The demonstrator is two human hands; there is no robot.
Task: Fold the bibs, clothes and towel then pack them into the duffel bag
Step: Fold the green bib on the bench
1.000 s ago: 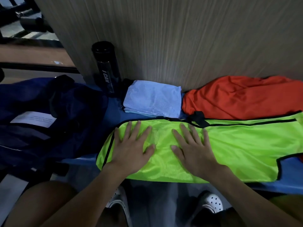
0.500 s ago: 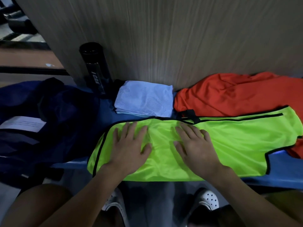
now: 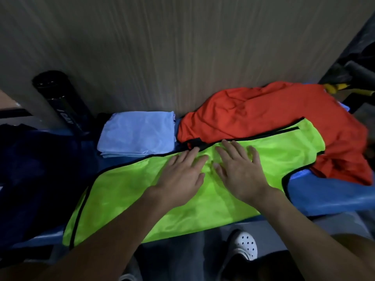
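Since 1 s ago, left hand (image 3: 182, 175) and right hand (image 3: 239, 173) sit further right on the green bib (image 3: 125, 195). Both flat, fingers spread, pressing. I read this as smoothing; next fold pending.

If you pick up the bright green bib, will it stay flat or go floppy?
Probably floppy: the bib is thin cloth, wrinkled between the left hand and right hand, sagging over the bench edge. Likely light. It looks smooth, so it might slide.

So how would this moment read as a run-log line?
left hand: flat on neon bib | right hand: flat on bib | blue towel: folded, behind bib | orange garment: unfolded | duffel bag: at left
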